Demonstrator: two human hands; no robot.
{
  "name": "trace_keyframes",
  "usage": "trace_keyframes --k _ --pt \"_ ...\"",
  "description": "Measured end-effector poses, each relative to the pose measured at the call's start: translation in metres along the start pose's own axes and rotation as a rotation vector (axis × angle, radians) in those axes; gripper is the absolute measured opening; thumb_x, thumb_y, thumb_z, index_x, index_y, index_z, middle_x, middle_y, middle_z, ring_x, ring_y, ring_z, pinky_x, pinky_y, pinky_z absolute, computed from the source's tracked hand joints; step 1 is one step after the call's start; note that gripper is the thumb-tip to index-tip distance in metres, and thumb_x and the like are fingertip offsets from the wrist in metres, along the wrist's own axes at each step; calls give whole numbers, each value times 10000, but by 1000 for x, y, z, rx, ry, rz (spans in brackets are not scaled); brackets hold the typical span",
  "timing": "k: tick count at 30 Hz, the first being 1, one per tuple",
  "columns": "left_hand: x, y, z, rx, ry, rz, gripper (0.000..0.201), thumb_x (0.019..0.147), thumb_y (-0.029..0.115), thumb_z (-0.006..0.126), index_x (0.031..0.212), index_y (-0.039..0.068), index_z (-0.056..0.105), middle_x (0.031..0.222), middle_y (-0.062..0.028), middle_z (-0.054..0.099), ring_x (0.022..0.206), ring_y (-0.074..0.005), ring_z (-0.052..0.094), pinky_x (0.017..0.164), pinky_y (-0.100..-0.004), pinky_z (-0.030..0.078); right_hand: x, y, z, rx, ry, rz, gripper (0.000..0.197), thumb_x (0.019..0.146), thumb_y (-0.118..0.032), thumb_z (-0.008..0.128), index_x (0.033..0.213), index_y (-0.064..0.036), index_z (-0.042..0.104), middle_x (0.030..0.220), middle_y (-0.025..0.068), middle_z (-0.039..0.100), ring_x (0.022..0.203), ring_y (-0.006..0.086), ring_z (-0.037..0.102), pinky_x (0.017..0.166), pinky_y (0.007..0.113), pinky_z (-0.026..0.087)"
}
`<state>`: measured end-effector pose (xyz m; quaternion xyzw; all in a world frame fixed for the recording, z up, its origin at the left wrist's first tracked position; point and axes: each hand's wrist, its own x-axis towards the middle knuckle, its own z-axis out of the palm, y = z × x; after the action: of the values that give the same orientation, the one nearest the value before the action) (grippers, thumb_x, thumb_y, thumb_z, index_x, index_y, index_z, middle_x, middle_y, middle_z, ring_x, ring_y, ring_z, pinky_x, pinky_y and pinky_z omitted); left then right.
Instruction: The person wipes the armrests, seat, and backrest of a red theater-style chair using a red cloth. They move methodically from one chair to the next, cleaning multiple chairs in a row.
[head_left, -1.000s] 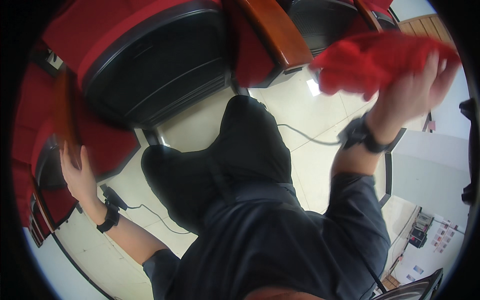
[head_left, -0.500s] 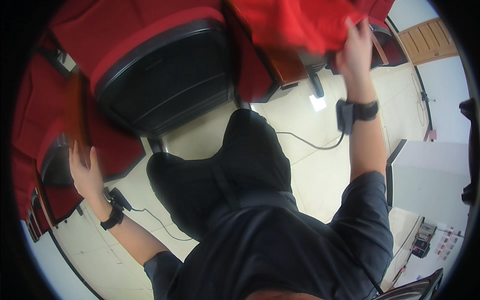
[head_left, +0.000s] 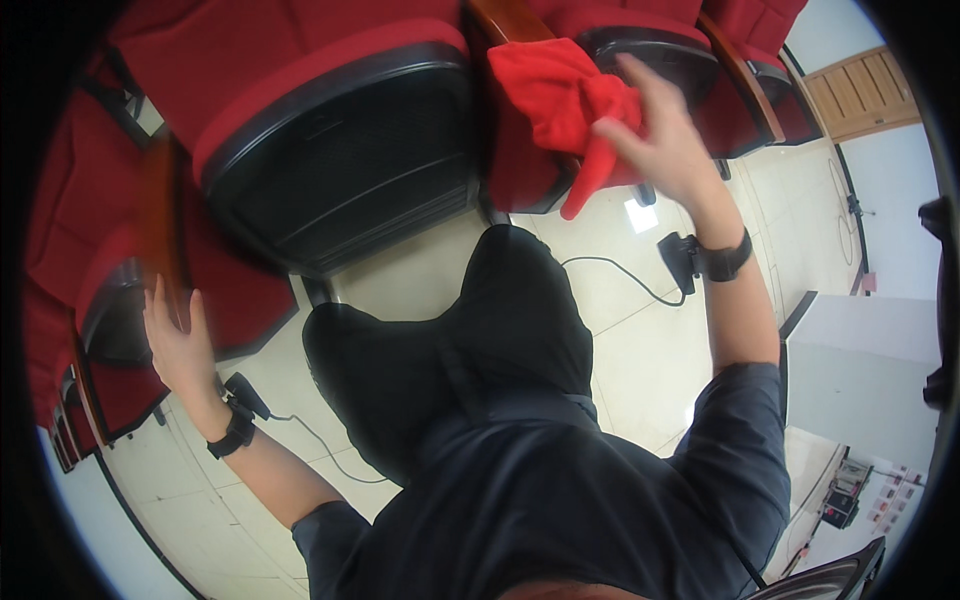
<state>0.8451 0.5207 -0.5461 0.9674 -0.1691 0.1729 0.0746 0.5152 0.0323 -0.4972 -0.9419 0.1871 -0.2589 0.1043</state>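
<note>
A bright red cloth (head_left: 545, 85) hangs bunched over the wooden armrest (head_left: 505, 22) to the right of the seat in front of me, one end dangling below. My right hand (head_left: 665, 135) grips its gathered right side between thumb and fingers. The fingertips are partly blurred. At the left, my left hand (head_left: 180, 335) is open with its fingers spread, close to the lower end of another wooden armrest (head_left: 160, 220). Nothing shows in that hand; whether it touches the armrest I cannot tell.
Directly ahead is a red seat with a black underside (head_left: 350, 150), and similar red chairs stand on both sides. Black devices are strapped to my wrists, with cables trailing past my legs. Pale floor tiles (head_left: 640, 340) lie below. A grey-white box-like surface (head_left: 860, 345) stands at the right.
The red cloth, spread out and blurred before, now hangs bunched lower at the armrest. My right hand has shifted slightly left and down with it. My left hand stays nearly in place.
</note>
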Motion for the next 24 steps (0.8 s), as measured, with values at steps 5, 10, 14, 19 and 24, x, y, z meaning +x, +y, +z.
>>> trace_keyframes --k 5,10,14,19,24 --pt "1 -5 4 31 -7 40 667 967 577 589 1534 238 495 1597 -123 454 1495 -343 388 1161 -480 394 28 -23 35 -148 -414 204 994 770 -645 778 1590 -252 377 1506 411 359 1310 526 537 1071 496 503" --pt "2 -9 5 66 -30 40 697 970 607 568 1555 242 462 1610 -119 437 1496 -347 385 1163 -482 392 104 -1 62 -103 -483 244 858 834 -556 728 1580 -298 392 1525 364 366 1347 506 508 1105 492 472" --pt "2 -9 5 62 -34 40 702 972 616 557 1558 244 456 1611 -121 435 1499 -348 380 1162 -491 393 114 11 69 -79 -569 207 858 939 -539 692 1621 -212 287 1566 258 420 1459 403 379 1214 500 336" --pt "2 -11 6 86 -22 64 707 971 629 548 1556 243 460 1610 -119 436 1499 -348 380 1151 -500 406 26 6 36 61 -375 49 702 891 -322 670 1551 -237 446 1572 352 336 1425 463 438 1155 463 416" --pt "2 -15 10 105 27 97 720 960 655 543 1547 243 476 1605 -116 446 1491 -342 395 1124 -502 440 -52 8 18 620 -276 282 642 956 -188 632 1556 -97 424 1598 200 398 1466 347 422 1193 398 338"
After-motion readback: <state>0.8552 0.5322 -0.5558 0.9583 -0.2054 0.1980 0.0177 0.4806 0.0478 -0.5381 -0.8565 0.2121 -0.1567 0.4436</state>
